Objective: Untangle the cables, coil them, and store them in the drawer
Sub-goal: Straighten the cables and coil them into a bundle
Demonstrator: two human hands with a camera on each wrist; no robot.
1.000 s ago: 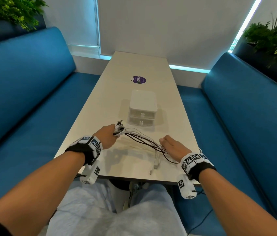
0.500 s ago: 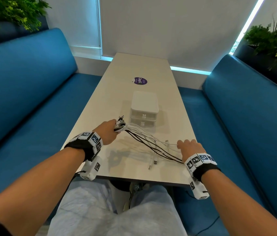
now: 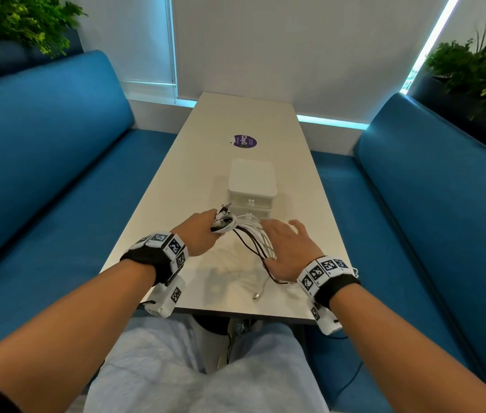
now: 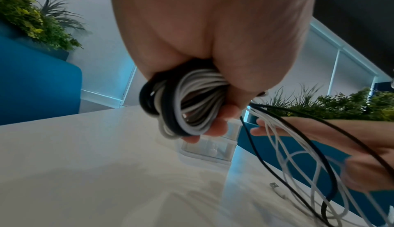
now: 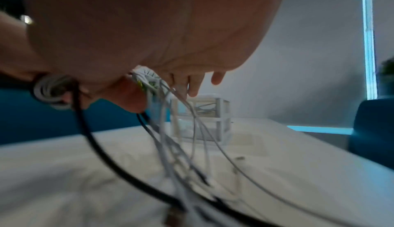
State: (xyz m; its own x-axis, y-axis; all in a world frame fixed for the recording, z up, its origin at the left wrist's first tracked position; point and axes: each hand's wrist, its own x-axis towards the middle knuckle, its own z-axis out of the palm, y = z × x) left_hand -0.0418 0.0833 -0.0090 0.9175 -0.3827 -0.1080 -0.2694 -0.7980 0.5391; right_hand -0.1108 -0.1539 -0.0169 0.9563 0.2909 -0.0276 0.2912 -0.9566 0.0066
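White table (image 3: 176, 186): left hand (image 3: 203, 234) clenching coiled cables (image 3: 226, 223), strands trailing rightward under flat-fingered right hand (image 3: 288, 248).

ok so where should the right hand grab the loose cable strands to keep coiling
Pinch the loose strands just below the coil that the left hand grips, coming from the right. There they run bunched together; nearer the table edge they fan out. The right hand hovers there.

Both forearms reach forward, each wrist banded with a black strap. The left hand (image 3: 203, 232) is curled into a fist around a coil of cables (image 4: 187, 102). The right hand (image 3: 291, 248) lies palm down, fingers (image 3: 298, 226) spread and straight, over the loose strands.
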